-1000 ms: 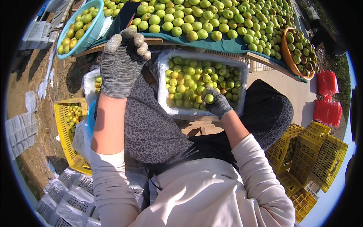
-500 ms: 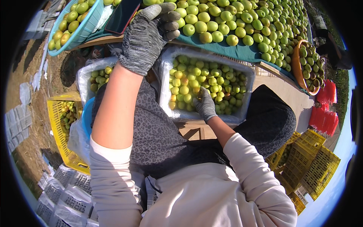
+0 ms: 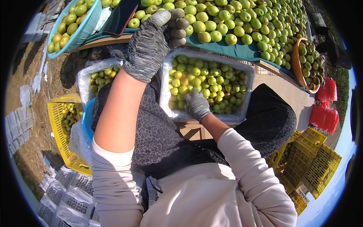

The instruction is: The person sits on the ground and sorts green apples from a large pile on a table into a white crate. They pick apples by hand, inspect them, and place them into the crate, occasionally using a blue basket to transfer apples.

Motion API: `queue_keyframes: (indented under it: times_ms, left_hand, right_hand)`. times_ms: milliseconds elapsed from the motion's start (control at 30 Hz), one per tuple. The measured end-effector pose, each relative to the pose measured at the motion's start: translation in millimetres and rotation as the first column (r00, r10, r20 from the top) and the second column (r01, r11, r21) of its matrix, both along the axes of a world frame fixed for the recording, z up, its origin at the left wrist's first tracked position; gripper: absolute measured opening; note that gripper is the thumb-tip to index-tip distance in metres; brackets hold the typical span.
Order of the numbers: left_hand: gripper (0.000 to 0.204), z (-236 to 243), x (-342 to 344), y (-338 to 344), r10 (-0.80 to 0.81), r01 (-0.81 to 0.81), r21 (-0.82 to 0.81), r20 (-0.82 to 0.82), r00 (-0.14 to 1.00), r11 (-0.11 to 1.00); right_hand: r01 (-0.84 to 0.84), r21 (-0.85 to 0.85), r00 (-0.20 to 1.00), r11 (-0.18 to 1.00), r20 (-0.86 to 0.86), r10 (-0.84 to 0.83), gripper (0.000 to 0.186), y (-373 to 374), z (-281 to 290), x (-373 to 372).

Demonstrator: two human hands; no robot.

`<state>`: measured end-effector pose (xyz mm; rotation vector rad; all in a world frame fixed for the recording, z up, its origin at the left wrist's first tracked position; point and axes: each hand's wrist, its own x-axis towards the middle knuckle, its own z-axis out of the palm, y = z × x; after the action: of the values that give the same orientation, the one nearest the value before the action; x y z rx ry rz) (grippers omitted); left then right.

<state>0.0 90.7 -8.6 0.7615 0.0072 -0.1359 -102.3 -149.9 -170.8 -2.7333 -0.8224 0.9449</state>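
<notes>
The right grip [image 3: 198,106], in a grey glove, reaches down into a bed of green fruit [image 3: 219,81], its fingertips among them; whether it is clasping any, I cannot tell. Fruit lies right against this grip and spreads beyond it, a few yellowish or reddish. A white lined crate [image 3: 226,118] surrounds it, the near rim passing under the wrist. The patterned trousers [image 3: 162,130] flank that grip on both sides.

Beyond and left of it, the gloved left grip [image 3: 149,49] is raised with bent fingers; whether something sits inside the curl is hidden. It blocks part of the edge of the table [image 3: 242,50], and its forearm covers the right side of a 2nd lined crate [image 3: 84,81] of fruit.

Just past the left grip, a wide fruit heap [image 3: 242,28] covers the table. Beside that grip, to its left, lies a dark phone [image 3: 119,19], then a blue basket [image 3: 81,36] of fruit. Nearer the body, left of its forearm, are a blue tub [image 3: 89,121] and a yellow crate [image 3: 62,140].

Well right of the right grip are an orange basket [image 3: 297,64] of fruit, stacked yellow crates [image 3: 302,160] and red bundles [image 3: 324,119].
</notes>
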Motion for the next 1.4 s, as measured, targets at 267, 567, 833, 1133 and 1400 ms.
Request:
queue_keyframes:
  times_ms: [267, 567, 833, 1133, 1400]
  left_hand:
    - [0.036, 4.6, -0.2, 0.8, -0.028, 0.028, -0.01, 0.021, 0.999, 1.0]
    - [0.035, 8.2, -1.7, 2.9, 0.06, -0.056, 0.052, -0.088, 0.994, 0.997]
    - [0.024, 8.5, -3.7, -6.2, 0.277, -0.192, 0.386, -0.18, 0.944, 0.903]
    - [0.078, -13.4, 19.5, -67.2, -0.014, -0.067, 0.885, 0.068, 0.998, -0.46]
    - [0.073, -38.6, 55.5, -88.6, -0.12, -0.012, 0.746, -0.091, 0.989, -0.665]
  right_hand:
    - [0.384, 0.537, 0.905, 0.751, -0.058, -0.421, 0.043, 23.2, -1.1, 20.5]
    - [-0.128, 0.024, 0.992, 0.992, -0.017, 0.128, 0.095, 62.0, 10.1, 24.1]
    - [-0.008, 0.637, 0.889, 0.771, 0.358, -0.287, 0.048, 9.7, 76.3, 69.1]
    - [0.116, 0.369, 0.758, 0.922, 0.567, -0.322, 0.075, 14.9, 116.7, 190.8]
    - [0.175, 0.232, 0.837, 0.957, 0.477, -0.268, 0.063, 22.1, 127.3, 209.4]
